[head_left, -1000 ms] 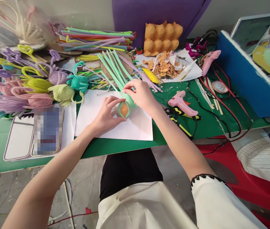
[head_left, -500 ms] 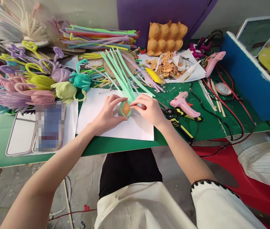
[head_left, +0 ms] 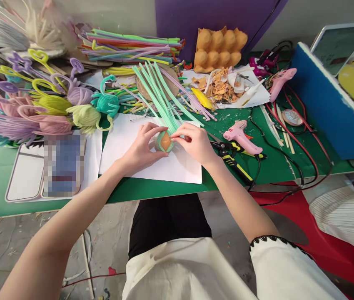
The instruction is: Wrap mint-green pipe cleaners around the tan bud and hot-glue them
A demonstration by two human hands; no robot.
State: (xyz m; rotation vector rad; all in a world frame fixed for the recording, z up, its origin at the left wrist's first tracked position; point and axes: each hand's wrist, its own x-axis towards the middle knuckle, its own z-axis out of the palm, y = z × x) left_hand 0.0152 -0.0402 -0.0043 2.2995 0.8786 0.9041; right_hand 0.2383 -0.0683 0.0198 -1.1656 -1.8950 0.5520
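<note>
Over a white paper sheet (head_left: 119, 137), my left hand (head_left: 137, 146) curls around a small orange-brown cup (head_left: 165, 141) that looks like egg carton pulp. Mint-green pipe cleaners (head_left: 156, 89) wrap its sides and fan out away from me in a long bundle. Thumb and fingers of the left hand grip the cup's left side and near edge. My right hand (head_left: 193, 143) is closed in a pinch at the cup's right edge, on a mint-green strand. The exact spot between those fingertips is partly hidden.
Pink glue gun (head_left: 242, 137) and wire strippers (head_left: 236, 162) lie to the right, with cables beyond. Finished yarn-like swans (head_left: 46, 104) crowd the left, behind a phone (head_left: 64, 166). An egg carton (head_left: 220, 50) stands at the back, near torn orange scraps (head_left: 222, 85).
Both hands keep nearly the same place and hold. The orange patch between the green strands looks a little rounder. The view has shifted slightly.
</note>
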